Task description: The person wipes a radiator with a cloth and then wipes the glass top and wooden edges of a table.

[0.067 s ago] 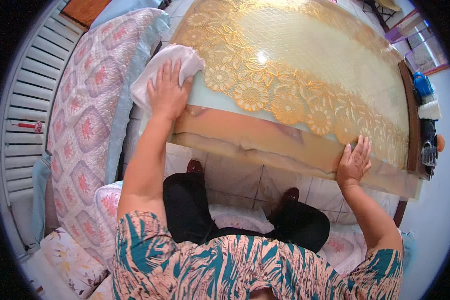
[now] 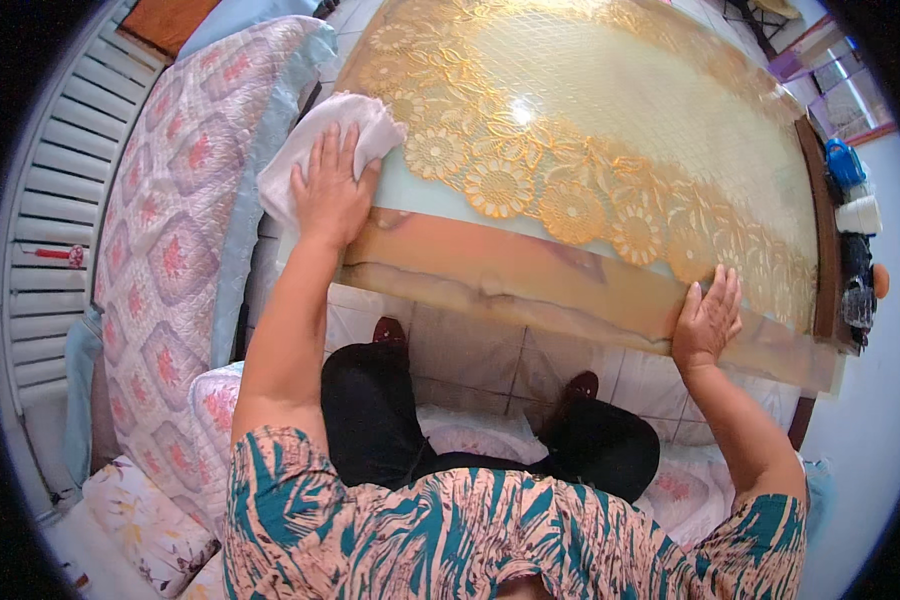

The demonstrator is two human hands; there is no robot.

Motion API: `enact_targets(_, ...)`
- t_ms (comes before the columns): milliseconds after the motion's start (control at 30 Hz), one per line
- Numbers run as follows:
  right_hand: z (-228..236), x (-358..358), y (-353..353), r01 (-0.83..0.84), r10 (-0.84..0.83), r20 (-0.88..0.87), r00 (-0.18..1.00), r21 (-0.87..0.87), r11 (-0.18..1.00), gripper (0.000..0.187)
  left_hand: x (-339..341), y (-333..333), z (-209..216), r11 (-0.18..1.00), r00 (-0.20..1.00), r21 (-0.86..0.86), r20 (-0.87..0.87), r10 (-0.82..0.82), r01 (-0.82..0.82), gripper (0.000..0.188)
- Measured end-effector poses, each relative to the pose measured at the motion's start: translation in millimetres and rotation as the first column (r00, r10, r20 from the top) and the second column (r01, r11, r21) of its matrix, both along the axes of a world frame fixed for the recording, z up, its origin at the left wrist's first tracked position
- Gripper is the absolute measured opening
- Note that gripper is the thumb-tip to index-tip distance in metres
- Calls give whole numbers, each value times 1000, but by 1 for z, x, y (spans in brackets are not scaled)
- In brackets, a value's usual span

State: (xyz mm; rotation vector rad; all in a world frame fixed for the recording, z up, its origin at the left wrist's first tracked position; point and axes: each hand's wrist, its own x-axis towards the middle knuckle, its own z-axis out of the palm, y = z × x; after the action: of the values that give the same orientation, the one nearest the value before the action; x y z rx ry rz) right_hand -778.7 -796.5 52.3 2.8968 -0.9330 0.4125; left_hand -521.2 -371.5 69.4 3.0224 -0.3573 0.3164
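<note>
My left hand (image 2: 333, 192) lies flat on a white cloth (image 2: 288, 165), fingers stretched forward and slightly apart. The cloth is bunched over the near left corner of the table and hangs a little past its left edge. A clear cover with a gold flower border (image 2: 500, 190) and a pale lattice middle spreads across the tabletop. Along its near side runs a brown, marble-patterned strip (image 2: 490, 262). My right hand (image 2: 705, 318) rests flat on this near edge at the right, holding nothing. Part of the tabletop beneath the cloth is hidden.
At the left stands a seat with a quilted, flower-patterned cover (image 2: 175, 190), beside a white slatted panel (image 2: 80, 150). A blue object (image 2: 846, 166) and a white cup-like item (image 2: 858, 216) are by the table's right end. My legs are under the near edge, above a tiled floor (image 2: 470, 350).
My left hand and the cloth have shifted very slightly left and toward me. The right hand stays at the near edge.
</note>
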Motion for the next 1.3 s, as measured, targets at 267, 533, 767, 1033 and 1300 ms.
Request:
enact_targets(267, 1, 2, 6, 11, -11, 11, 1000, -38, 999, 56, -91, -50, 21, 960, 959, 21, -52, -279, 280, 61)
enact_targets(533, 4, 1, 8, 13, -13, 9, 1000, -17, 1000, 61, -53, -165, 10, 938, 938, -26, -26, -346, 346, 63)
enact_targets(767, 10, -1, 7, 1, -1, 9, 1000, 13, 1000, 62, -96, -322, 9, 743, 744, -126, -46, -666, 657, 58)
enact_targets(1033, 6, -5, 2, -33, 27, 52, 998, 114, 993, 60, -132, -312, 6, 514, 546, -322, 11, -838, 795, 56)
enact_targets(1300, -2, -2, -1, -32, 31, 25, 999, 25, 999, 59, -149, -185, 25, 517, 524, -317, -69, -849, 795, 63)
